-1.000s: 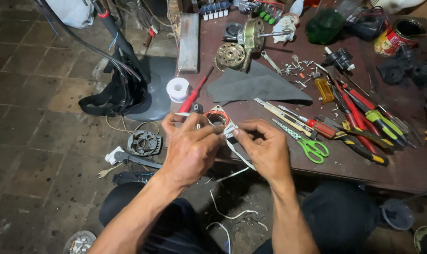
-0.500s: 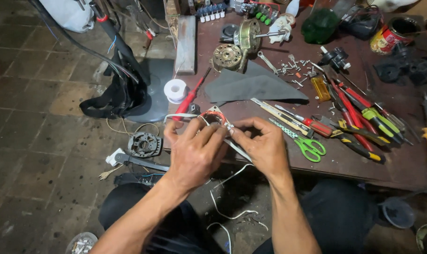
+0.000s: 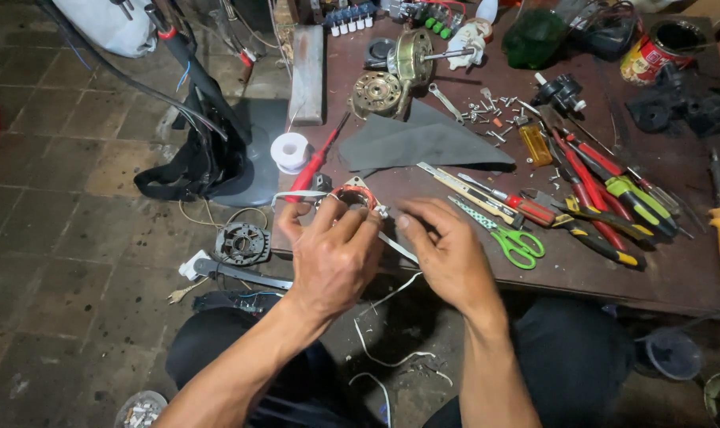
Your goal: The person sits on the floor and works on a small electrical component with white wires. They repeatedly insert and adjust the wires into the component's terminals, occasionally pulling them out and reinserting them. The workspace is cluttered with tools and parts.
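Both hands, left hand (image 3: 332, 257) and right hand (image 3: 447, 254), are pinching one small wound coil (image 3: 353, 196) with white wires (image 3: 391, 297) at the tabletop's (image 3: 677, 277) near-left edge, one green scissors (image 3: 512, 238) lying just right.

red-and-yellow labelled round tin (image 3: 651, 54), table's (image 3: 661, 269) far right corner

table: dark brown wooden table (image 3: 661, 277), crowded with tools
scissors: green-handled scissors (image 3: 512, 238) beside red screwdrivers (image 3: 590, 170)
cloth: grey cloth (image 3: 423, 143) lying flat near the middle
motor: metal fan motor (image 3: 411, 57) with its shaft pointing right, a round motor plate (image 3: 376, 93) just beside it
tape: white tape roll (image 3: 288, 150) at the table's left edge
can: red tin can (image 3: 653, 51) at the far right
floor: tiled floor (image 3: 66, 261) with a motor ring (image 3: 242, 242)
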